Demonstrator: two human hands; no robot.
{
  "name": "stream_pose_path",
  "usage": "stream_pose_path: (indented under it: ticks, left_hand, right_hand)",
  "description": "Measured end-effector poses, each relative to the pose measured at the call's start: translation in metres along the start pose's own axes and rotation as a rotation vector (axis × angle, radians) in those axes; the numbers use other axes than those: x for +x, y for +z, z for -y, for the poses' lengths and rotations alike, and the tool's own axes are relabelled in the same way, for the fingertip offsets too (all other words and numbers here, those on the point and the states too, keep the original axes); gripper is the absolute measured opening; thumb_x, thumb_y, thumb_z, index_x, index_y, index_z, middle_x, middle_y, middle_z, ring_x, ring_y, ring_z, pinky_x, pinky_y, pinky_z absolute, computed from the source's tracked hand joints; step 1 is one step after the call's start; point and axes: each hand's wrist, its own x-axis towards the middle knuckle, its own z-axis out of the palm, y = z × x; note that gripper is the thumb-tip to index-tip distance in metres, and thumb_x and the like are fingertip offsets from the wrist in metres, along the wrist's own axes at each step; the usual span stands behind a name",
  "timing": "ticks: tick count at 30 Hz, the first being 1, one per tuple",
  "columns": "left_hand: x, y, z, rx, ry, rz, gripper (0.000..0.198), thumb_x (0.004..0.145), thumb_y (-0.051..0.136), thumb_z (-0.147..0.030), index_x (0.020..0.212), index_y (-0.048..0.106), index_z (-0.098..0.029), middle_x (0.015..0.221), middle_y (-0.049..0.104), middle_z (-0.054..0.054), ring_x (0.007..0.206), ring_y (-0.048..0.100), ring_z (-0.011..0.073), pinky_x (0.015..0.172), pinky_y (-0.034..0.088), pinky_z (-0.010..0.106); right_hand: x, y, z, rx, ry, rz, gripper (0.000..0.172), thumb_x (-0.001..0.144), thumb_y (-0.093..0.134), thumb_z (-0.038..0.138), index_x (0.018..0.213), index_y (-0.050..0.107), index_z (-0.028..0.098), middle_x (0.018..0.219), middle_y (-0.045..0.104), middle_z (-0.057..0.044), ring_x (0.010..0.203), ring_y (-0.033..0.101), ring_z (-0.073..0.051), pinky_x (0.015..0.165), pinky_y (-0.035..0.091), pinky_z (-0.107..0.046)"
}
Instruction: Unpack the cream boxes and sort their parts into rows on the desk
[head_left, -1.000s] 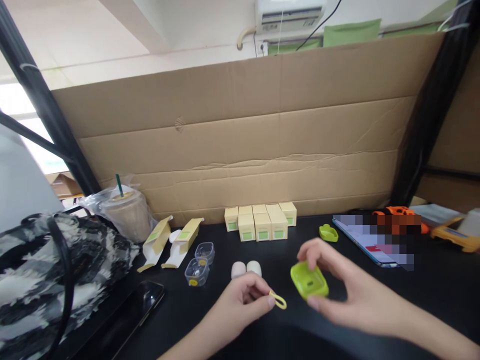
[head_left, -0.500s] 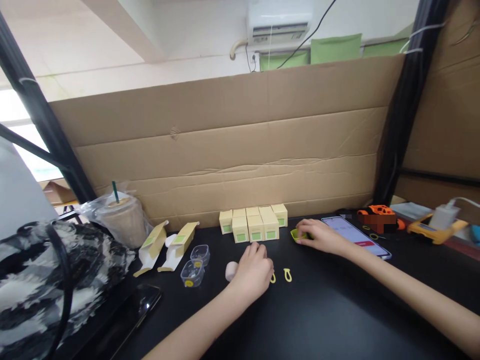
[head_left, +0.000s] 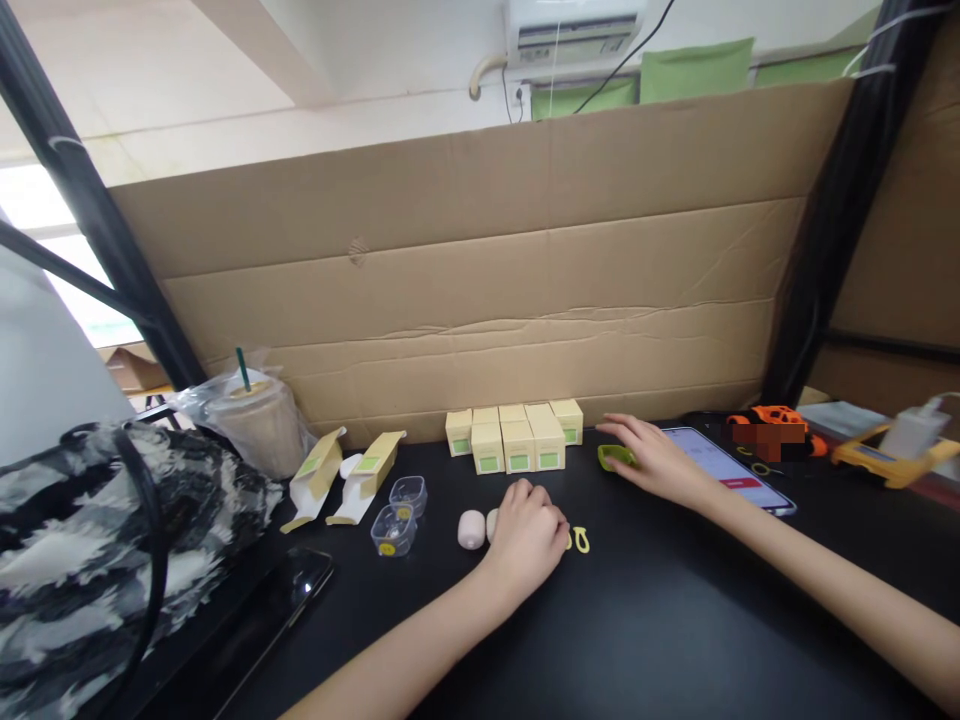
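Note:
My left hand point(head_left: 527, 530) is low over the black table, fingers curled down; whatever they hold, if anything, is hidden beneath them. Just left of it sits a small rounded pale case point(head_left: 471, 529), and a second pale case point(head_left: 492, 525) is partly covered by the hand. By its fingertips lies a yellow loop point(head_left: 582, 540), with part of another beside it. Over a small green silicone cover point(head_left: 616, 458) my right hand point(head_left: 651, 458) is open, its fingers spread and the thumb at the cover.
Several small yellow boxes point(head_left: 517, 446) stand at the back. Left are two opened boxes point(head_left: 373, 472), two clear plastic containers point(head_left: 394, 530), a bagged drink cup point(head_left: 259, 425) and a dark phone point(head_left: 277, 620). Right are a lit phone point(head_left: 731, 470) and an orange toy car point(head_left: 776, 432).
My right hand's fingers have spread from their grip on the green cover. My left hand has shifted slightly right, uncovering part of the second pale case. The view has tilted slightly.

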Motion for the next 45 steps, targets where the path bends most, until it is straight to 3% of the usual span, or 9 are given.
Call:
stream_pose_path:
  ticks: [7,11,15,19,22,26,30,36,45]
  left_hand:
    - [-0.017,-0.011,-0.003,0.026,0.111,-0.109,0.024,0.086,0.049,-0.020,0.101,0.066,-0.012,0.090,0.066,0.010,0.092,0.055,0.0257,0.091,0.044,0.046]
    - [-0.055,-0.015,-0.007,0.020,0.383,-0.234,0.018,0.084,0.050,-0.019,0.094,0.064,-0.017,0.084,0.066,0.002,0.082,0.057,0.0178,0.102,0.036,0.045]
    - [-0.084,-0.014,-0.006,0.016,0.601,-0.434,0.008,0.079,0.055,-0.016,0.083,0.061,-0.017,0.074,0.064,-0.001,0.069,0.056,0.0130,0.097,0.042,0.038]
    - [-0.083,-0.026,-0.003,-0.037,0.528,-0.420,0.011,0.084,0.052,-0.014,0.090,0.061,-0.017,0.079,0.066,0.000,0.073,0.059,0.0124,0.094,0.046,0.034]
    - [-0.079,-0.038,0.003,-0.064,0.453,-0.501,0.016,0.087,0.052,-0.015,0.100,0.060,-0.015,0.089,0.066,0.004,0.084,0.060,0.0156,0.090,0.049,0.034]
    - [-0.078,-0.042,0.011,0.026,0.475,-0.591,0.023,0.089,0.054,-0.025,0.109,0.057,-0.014,0.097,0.066,0.007,0.096,0.060,0.0187,0.098,0.047,0.039]
    - [-0.078,-0.035,0.016,0.021,0.480,-0.600,0.061,0.085,0.053,-0.054,0.122,0.045,-0.007,0.111,0.062,0.017,0.113,0.056,0.0251,0.097,0.049,0.042]
    - [-0.077,-0.042,0.017,0.015,0.581,-0.435,0.039,0.087,0.053,-0.017,0.124,0.046,-0.006,0.116,0.062,0.017,0.114,0.056,0.0222,0.093,0.051,0.033]
    - [-0.080,-0.042,0.015,-0.026,0.566,-0.346,0.041,0.086,0.054,-0.016,0.125,0.047,-0.004,0.115,0.063,0.018,0.108,0.059,0.0248,0.087,0.054,0.035]
  right_hand:
    - [0.049,0.001,0.036,0.055,-0.125,-0.043,0.033,0.091,0.056,0.030,0.122,0.053,0.019,0.129,0.052,-0.009,0.111,0.054,-0.026,0.091,0.046,-0.048]
    - [0.055,0.014,0.046,0.089,-0.123,-0.061,0.030,0.091,0.056,0.030,0.119,0.055,0.018,0.125,0.055,-0.009,0.107,0.057,-0.024,0.088,0.048,-0.046]
    - [0.042,0.018,0.052,0.156,-0.115,-0.084,0.029,0.092,0.056,0.030,0.118,0.055,0.018,0.126,0.054,-0.008,0.106,0.057,-0.024,0.087,0.049,-0.046]
    - [0.028,0.007,0.059,0.229,-0.121,-0.088,0.033,0.091,0.054,0.023,0.124,0.049,0.018,0.122,0.056,-0.011,0.111,0.054,-0.026,0.091,0.047,-0.048]
    - [0.014,-0.013,0.069,0.270,-0.142,-0.076,0.046,0.090,0.051,0.019,0.134,0.038,0.020,0.127,0.052,-0.014,0.119,0.049,-0.028,0.097,0.044,-0.051]
    - [-0.013,-0.047,0.095,0.319,-0.191,-0.004,0.049,0.085,0.058,0.018,0.130,0.042,0.026,0.124,0.056,-0.009,0.117,0.052,-0.025,0.095,0.048,-0.043]
    - [-0.036,-0.060,0.125,0.570,-0.169,0.113,0.056,0.081,0.061,0.012,0.129,0.039,0.029,0.126,0.054,-0.007,0.119,0.051,-0.021,0.098,0.047,-0.038]
    - [-0.044,-0.042,0.145,0.765,-0.100,0.050,0.067,0.074,0.054,0.000,0.130,0.033,0.032,0.134,0.045,-0.005,0.129,0.041,-0.018,0.106,0.039,-0.036]
    - [-0.048,-0.041,0.144,0.632,-0.145,0.051,0.056,0.082,0.053,0.003,0.128,0.034,0.028,0.127,0.054,-0.006,0.122,0.047,-0.018,0.102,0.043,-0.035]
